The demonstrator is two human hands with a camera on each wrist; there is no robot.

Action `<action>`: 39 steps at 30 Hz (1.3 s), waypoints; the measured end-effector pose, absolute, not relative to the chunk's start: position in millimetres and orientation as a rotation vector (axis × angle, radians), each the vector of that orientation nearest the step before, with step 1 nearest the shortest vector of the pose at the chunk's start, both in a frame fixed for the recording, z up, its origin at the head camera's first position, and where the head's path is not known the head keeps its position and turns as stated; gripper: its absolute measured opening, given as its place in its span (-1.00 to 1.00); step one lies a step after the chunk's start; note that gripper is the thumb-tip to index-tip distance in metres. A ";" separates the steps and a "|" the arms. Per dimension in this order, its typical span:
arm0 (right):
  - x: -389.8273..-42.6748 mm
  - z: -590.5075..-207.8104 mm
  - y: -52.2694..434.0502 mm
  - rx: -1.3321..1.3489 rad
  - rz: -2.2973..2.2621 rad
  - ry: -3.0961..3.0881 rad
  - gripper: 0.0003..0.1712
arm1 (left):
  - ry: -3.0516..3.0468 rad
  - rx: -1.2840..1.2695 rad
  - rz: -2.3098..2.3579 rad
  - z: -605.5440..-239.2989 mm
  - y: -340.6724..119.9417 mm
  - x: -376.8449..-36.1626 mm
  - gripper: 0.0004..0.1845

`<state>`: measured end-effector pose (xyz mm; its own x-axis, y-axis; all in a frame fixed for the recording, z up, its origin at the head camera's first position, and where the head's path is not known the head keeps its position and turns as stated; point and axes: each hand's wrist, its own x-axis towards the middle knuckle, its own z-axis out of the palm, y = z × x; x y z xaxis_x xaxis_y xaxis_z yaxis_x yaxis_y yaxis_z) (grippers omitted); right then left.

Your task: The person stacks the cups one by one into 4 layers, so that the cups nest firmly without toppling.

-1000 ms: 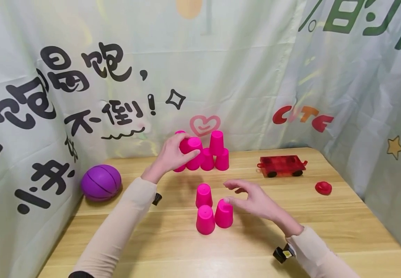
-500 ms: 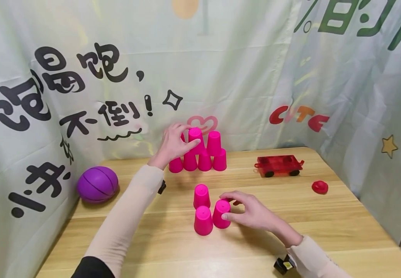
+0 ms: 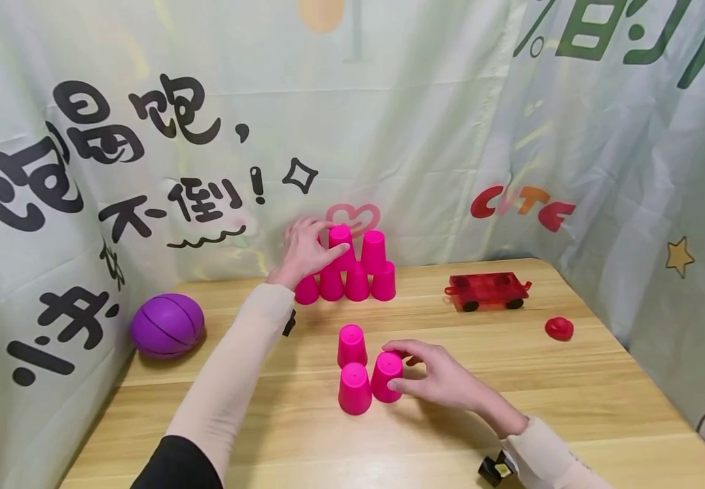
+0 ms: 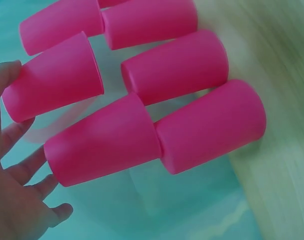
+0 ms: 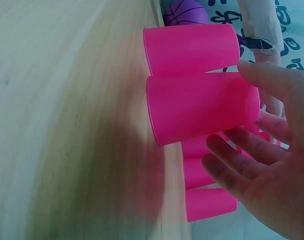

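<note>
Pink cups (image 3: 356, 284) in the head view: base row (image 3: 331, 285) of four done, second tier (image 3: 373, 251) seemingly nearly so, three unstacked cups (image 3: 354, 388) in front of that row. Left wrist: left grip (image 4: 11, 190) pinches the tier's middle cup (image 4: 54, 77). Right wrist: right grip (image 5: 274, 167) clamps one front cup (image 5: 204, 107).

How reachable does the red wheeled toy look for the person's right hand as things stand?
Probably yes: nothing stands between the right hand and the red wheeled toy, though it would likely first release the pink cup it pinches.
</note>
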<state>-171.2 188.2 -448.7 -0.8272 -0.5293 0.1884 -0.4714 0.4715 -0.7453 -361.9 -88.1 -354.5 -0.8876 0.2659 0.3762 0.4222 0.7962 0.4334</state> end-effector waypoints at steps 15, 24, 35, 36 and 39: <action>-170.1 -452.8 186.6 -0.889 -1.318 2.625 -0.42 | -2.764 -0.467 -0.575 -363.1 -86.4 -370.8 -0.30; -169.0 -451.1 186.7 -0.898 -1.332 2.615 -0.42 | -2.793 -0.444 -0.553 -364.4 -84.6 -371.7 -0.29; -168.8 -451.9 187.4 -0.877 -1.326 2.625 -0.41 | -2.791 -0.445 -0.547 -366.9 -83.4 -373.5 -0.28; -168.7 -452.1 187.5 -0.876 -1.325 2.626 -0.42 | -2.793 -0.443 -0.542 -367.0 -83.1 -373.6 -0.28; -168.4 -452.5 187.9 -0.874 -1.323 2.628 -0.41 | -2.801 -0.445 -0.528 -367.0 -82.2 -374.0 -0.26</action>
<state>-168.4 187.9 -452.5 -0.8355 -0.5180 0.1831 -0.4556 0.4669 -0.7579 -374.0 -82.2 -367.0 -0.9204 0.2484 0.3019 0.3412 0.8874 0.3102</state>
